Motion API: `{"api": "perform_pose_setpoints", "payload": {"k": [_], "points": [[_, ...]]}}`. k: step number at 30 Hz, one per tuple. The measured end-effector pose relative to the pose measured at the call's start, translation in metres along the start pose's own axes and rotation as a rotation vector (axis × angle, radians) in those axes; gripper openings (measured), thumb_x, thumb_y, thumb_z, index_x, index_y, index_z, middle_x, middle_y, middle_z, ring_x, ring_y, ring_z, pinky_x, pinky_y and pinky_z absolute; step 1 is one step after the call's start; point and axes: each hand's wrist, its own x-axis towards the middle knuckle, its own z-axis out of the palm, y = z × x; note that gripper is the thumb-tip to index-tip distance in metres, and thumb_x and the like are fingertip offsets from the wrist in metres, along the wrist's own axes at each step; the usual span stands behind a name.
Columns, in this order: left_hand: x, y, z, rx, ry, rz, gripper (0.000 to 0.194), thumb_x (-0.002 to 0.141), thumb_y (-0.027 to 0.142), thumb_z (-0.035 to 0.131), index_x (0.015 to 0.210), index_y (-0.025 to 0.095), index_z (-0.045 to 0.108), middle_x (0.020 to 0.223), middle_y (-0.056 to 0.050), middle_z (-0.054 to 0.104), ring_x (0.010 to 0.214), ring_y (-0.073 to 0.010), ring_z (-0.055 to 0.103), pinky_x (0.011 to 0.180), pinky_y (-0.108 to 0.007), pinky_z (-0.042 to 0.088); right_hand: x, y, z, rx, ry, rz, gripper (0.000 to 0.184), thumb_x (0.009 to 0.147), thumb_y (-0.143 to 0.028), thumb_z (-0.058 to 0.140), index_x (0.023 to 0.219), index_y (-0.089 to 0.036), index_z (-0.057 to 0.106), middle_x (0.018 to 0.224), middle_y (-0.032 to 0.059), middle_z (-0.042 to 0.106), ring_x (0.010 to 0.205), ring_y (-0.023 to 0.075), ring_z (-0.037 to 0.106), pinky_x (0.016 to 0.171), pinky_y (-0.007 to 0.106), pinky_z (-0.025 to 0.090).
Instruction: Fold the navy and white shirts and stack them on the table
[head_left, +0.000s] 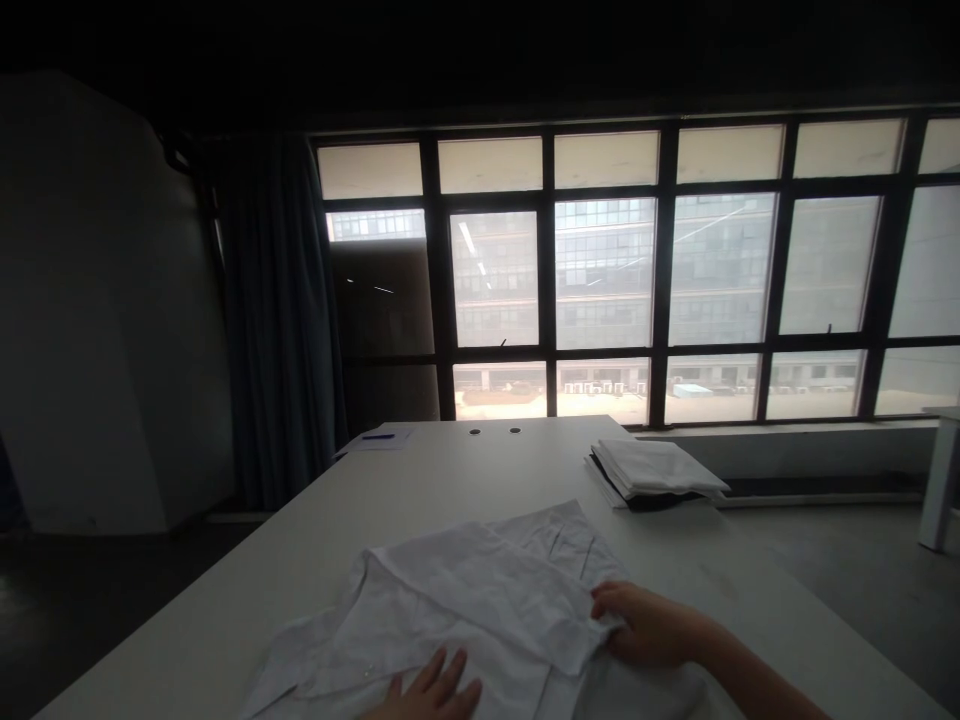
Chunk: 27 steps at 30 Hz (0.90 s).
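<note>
A white garment [480,585], which looks like a shirt, lies partly folded over itself near the front of the table. On its lower front part my left hand [431,692] rests flat, fingers spread. At the garment's right side my right hand [643,622] pinches an edge of the cloth between thumb and fingers. Creases run across the garment, and dark short lines show on its far right portion. The nearest part of the cloth is cut off by the bottom of the view.
The long white table [480,470] reaches toward the windows. A stack of folded white and black cloth [652,468] lies at its right edge. Far left are a paper sheet [391,441] and a blue pen [378,436]. A dark curtain [281,330] hangs beyond.
</note>
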Motion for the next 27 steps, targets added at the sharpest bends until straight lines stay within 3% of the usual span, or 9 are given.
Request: {"api": "perform_pose_setpoints", "payload": {"k": [4, 7, 9, 13, 17, 20, 23, 27], "points": [[0.003, -0.001, -0.023, -0.041, 0.069, -0.064, 0.089, 0.086, 0.056, 0.062, 0.159, 0.034, 0.017, 0.167, -0.012, 0.003, 0.152, -0.0407, 0.002, 0.111, -0.076, 0.012, 0.029, 0.023, 0.016, -0.007, 0.256, 0.053, 0.045, 0.081, -0.033, 0.059, 0.124, -0.019, 0.065, 0.133, 0.0141, 0.063, 0.125, 0.0286, 0.056, 0.108, 0.038, 0.04], [0.017, -0.011, -0.029, -0.06, 0.21, -0.1, 0.085, 0.089, 0.062, 0.054, 0.16, 0.035, 0.015, 0.167, -0.007, 0.0, 0.153, -0.0352, -0.002, 0.115, -0.071, 0.001, 0.049, 0.04, 0.027, -0.068, 0.466, 0.155, 0.05, 0.084, -0.042, 0.061, 0.127, -0.016, 0.062, 0.127, 0.0154, 0.064, 0.121, 0.0308, 0.056, 0.105, 0.04, 0.041], [0.028, -0.019, -0.026, -0.062, 0.29, -0.111, 0.081, 0.091, 0.067, 0.048, 0.159, 0.036, 0.019, 0.167, -0.006, 0.004, 0.154, -0.0345, 0.001, 0.116, -0.07, -0.001, 0.055, 0.049, 0.032, -0.139, 0.539, 0.217, 0.052, 0.084, -0.051, 0.063, 0.125, -0.018, 0.064, 0.125, 0.0147, 0.064, 0.12, 0.0328, 0.055, 0.104, 0.043, 0.04], [0.036, -0.025, -0.017, -0.1, 0.48, -0.089, 0.068, 0.092, 0.067, 0.048, 0.153, 0.037, 0.039, 0.165, -0.006, 0.026, 0.153, -0.0355, 0.017, 0.118, -0.068, 0.003, 0.05, 0.058, 0.035, -0.197, 0.504, 0.204, 0.053, 0.079, -0.063, 0.066, 0.113, -0.021, 0.068, 0.117, 0.0122, 0.064, 0.113, 0.0313, 0.057, 0.1, 0.042, 0.041], [0.019, -0.01, -0.015, -0.216, 0.657, 0.016, 0.038, 0.096, 0.053, 0.049, 0.119, 0.03, 0.069, 0.142, -0.009, 0.058, 0.134, -0.0295, 0.049, 0.117, -0.049, 0.031, 0.035, 0.063, 0.026, -0.15, 0.405, 0.192, 0.057, 0.071, -0.061, 0.073, 0.111, -0.021, 0.067, 0.114, 0.0115, 0.062, 0.107, 0.029, 0.058, 0.094, 0.038, 0.043], [0.009, 0.01, -0.013, -0.239, 0.604, 0.144, 0.027, 0.084, 0.049, 0.068, 0.102, 0.029, 0.07, 0.133, -0.005, 0.061, 0.122, -0.0262, 0.055, 0.108, -0.036, 0.041, 0.029, 0.064, 0.019, -0.108, 0.335, 0.167, 0.042, 0.075, -0.05, 0.071, 0.104, -0.021, 0.067, 0.11, 0.0098, 0.062, 0.102, 0.0266, 0.059, 0.09, 0.035, 0.044], [0.014, 0.028, -0.008, -0.141, 0.505, 0.196, 0.031, 0.071, 0.039, 0.079, 0.098, 0.029, 0.067, 0.131, -0.004, 0.061, 0.121, -0.0276, 0.053, 0.11, -0.038, 0.037, 0.032, 0.061, 0.016, -0.049, 0.318, 0.106, 0.019, 0.079, -0.038, 0.063, 0.085, -0.02, 0.066, 0.102, 0.0072, 0.063, 0.097, 0.0238, 0.06, 0.085, 0.033, 0.044], [0.028, 0.038, -0.006, -0.018, 0.437, 0.197, 0.021, 0.074, 0.024, 0.072, 0.094, 0.026, 0.064, 0.119, -0.005, 0.066, 0.113, -0.0268, 0.056, 0.103, -0.041, 0.039, 0.043, 0.047, 0.013, 0.174, 0.39, 0.071, 0.03, 0.089, -0.045, 0.049, 0.08, -0.02, 0.06, 0.088, 0.0046, 0.065, 0.082, 0.0213, 0.059, 0.074, 0.031, 0.046]]}}
